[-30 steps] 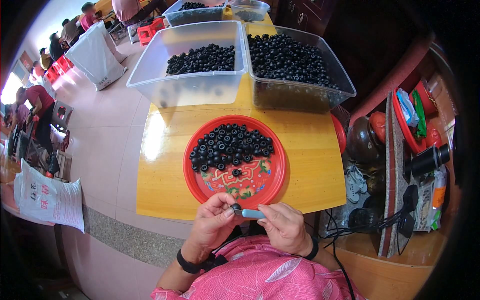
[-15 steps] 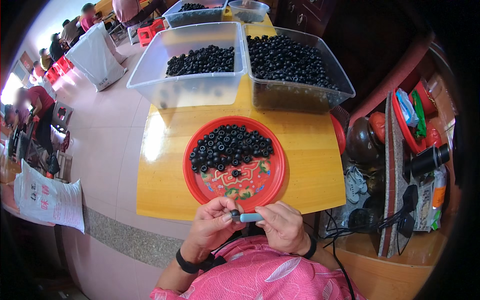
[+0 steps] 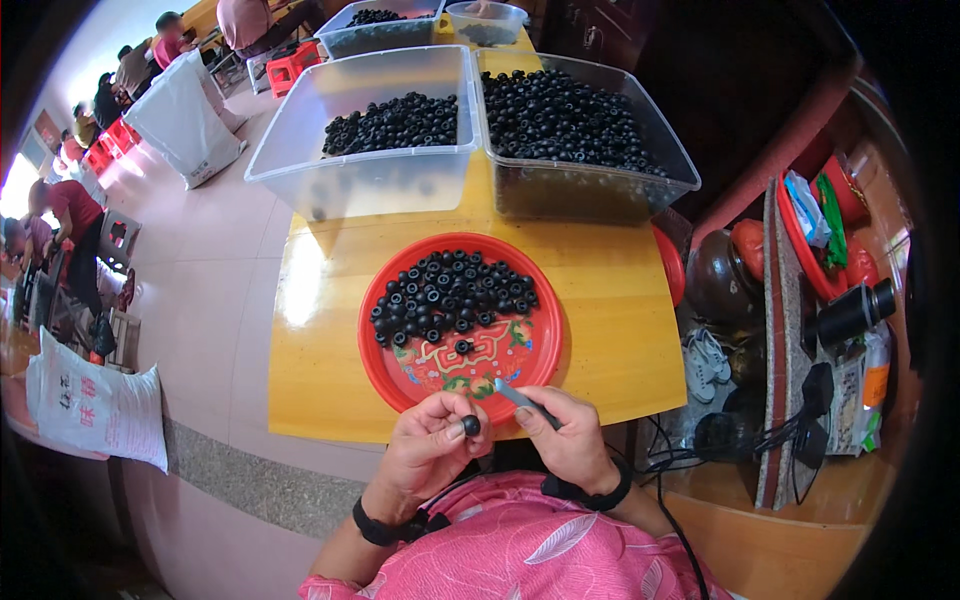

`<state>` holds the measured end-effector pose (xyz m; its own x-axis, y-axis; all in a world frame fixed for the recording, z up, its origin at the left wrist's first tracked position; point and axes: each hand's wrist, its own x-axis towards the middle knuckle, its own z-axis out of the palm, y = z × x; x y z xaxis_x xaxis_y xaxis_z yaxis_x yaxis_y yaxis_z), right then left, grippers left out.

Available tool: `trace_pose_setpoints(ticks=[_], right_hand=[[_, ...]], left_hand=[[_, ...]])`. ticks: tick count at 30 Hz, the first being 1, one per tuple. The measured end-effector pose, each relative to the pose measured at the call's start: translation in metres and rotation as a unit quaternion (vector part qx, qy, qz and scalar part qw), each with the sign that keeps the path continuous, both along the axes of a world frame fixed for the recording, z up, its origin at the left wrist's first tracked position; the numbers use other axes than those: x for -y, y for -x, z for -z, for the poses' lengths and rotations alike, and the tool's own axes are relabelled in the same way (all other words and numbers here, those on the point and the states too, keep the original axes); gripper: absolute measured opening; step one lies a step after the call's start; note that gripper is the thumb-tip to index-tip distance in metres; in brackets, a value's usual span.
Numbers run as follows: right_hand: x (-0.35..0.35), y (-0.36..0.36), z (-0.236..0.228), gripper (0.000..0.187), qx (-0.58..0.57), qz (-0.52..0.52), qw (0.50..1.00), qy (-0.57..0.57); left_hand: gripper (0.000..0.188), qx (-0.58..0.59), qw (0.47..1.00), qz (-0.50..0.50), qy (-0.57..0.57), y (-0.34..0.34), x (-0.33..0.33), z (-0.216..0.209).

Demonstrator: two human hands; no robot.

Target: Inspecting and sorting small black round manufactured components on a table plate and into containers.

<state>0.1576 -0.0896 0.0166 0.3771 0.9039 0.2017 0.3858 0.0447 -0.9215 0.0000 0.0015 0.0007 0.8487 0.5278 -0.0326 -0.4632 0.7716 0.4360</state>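
Note:
Between the thumb and fingers of my left hand is one small black ball-shaped piece. My right hand grips a slim grey-blue tool, whose kind I cannot make out. Its pale end points up and left over the near rim of a round red tray, apart from the black piece. Many similar black pieces with round holes are heaped in the tray's far half. A single one lies nearer, on the printed pattern.
Two clear plastic bins of black pieces stand behind the tray on the yellow wooden table. Smaller tubs sit beyond. Right of the table are a shelf with a black bottle and cables. White sacks and people are at left.
My right hand has drawn the tool away from the black piece and turned it to point upward. My left hand still holds the piece. The whole view has shifted slightly.

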Motion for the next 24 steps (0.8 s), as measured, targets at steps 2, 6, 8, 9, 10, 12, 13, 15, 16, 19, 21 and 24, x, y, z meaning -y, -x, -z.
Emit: trace_pose_setpoints(ticks=[2,6,8,9,10,12,13,15,16,19,21,24], right_hand=[[-0.002,0.005,-0.006,0.021,-0.087,-0.018,0.996,0.013],[-0.004,0.010,-0.016,0.029,-0.233,-0.050,0.966,0.098],[-0.006,0.011,-0.015,0.031,-0.246,-0.080,0.960,0.109],[-0.006,0.010,-0.015,0.031,-0.246,-0.080,0.960,0.108],[-0.006,0.009,-0.012,0.029,-0.262,-0.086,0.954,0.115],[-0.005,0.007,-0.006,0.028,-0.278,-0.094,0.949,0.120],[-0.004,0.006,-0.002,0.028,-0.312,-0.103,0.938,0.114],[-0.002,0.005,-0.001,0.028,-0.345,-0.113,0.926,0.106],[-0.001,0.004,-0.001,0.027,-0.389,-0.110,0.909,0.097],[0.001,0.000,-0.004,0.026,-0.428,-0.105,0.893,0.090],[0.002,-0.003,-0.003,0.026,-0.425,-0.103,0.895,0.094],[0.006,-0.006,-0.001,0.028,-0.430,-0.111,0.891,0.095]], left_hand=[[0.015,-0.008,1.000,-0.006,-0.013,0.000,0.001,0.002],[0.016,-0.041,0.999,-0.010,-0.009,-0.002,0.004,0.001],[0.015,-0.074,0.997,-0.011,-0.010,-0.002,0.006,0.002],[0.015,-0.074,0.997,-0.011,-0.011,-0.003,0.007,0.001],[0.015,-0.077,0.997,-0.007,-0.012,-0.003,0.007,0.001],[0.015,-0.081,0.997,-0.004,-0.016,-0.004,0.008,0.001],[0.015,-0.084,0.996,0.003,-0.007,-0.004,0.009,0.001],[0.015,-0.087,0.996,0.009,0.000,-0.004,0.010,0.001],[0.015,-0.069,0.997,0.020,0.008,-0.005,0.010,0.002],[0.014,-0.051,0.998,0.034,0.013,-0.010,0.010,0.002],[0.014,-0.054,0.998,0.037,0.012,-0.013,0.010,0.002],[0.014,-0.078,0.996,0.034,0.003,-0.017,0.010,0.001]])
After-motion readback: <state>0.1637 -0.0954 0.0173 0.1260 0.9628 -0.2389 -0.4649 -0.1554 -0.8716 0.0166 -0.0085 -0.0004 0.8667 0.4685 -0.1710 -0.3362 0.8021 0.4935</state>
